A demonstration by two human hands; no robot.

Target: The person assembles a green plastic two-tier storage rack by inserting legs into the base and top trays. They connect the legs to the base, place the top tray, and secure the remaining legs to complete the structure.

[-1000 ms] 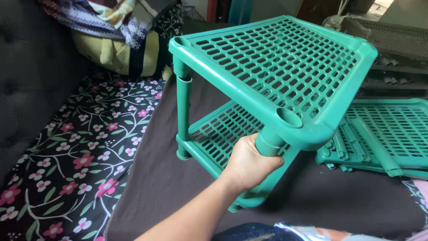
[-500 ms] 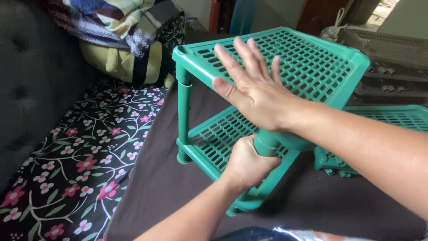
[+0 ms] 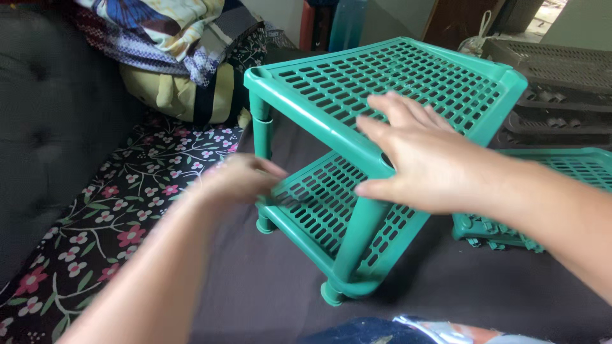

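A green plastic two-tier rack (image 3: 408, 70) with slotted shelves stands on a dark brown sheet (image 3: 274, 286). My right hand (image 3: 427, 159) lies flat on the near corner of the top shelf, fingers spread and thumb along the front rim, covering the corner socket. The near corner post (image 3: 357, 242) stands bare below it. My left hand (image 3: 239, 179) is blurred by motion. It hovers with fingers extended by the left edge of the lower shelf (image 3: 325, 191), just in front of the left post (image 3: 262, 137), and holds nothing.
More green shelf panels (image 3: 574, 162) lie to the right, with dark grey ones (image 3: 554, 64) stacked behind. A floral sheet (image 3: 127, 210) and a dark tufted cushion (image 3: 51, 127) are on the left. Folded cloths and a yellow pillow (image 3: 172, 89) are piled at the back.
My left hand let go of the near corner post and swung left toward the lower shelf's edge. My right hand came in and settled over the near corner of the top shelf.
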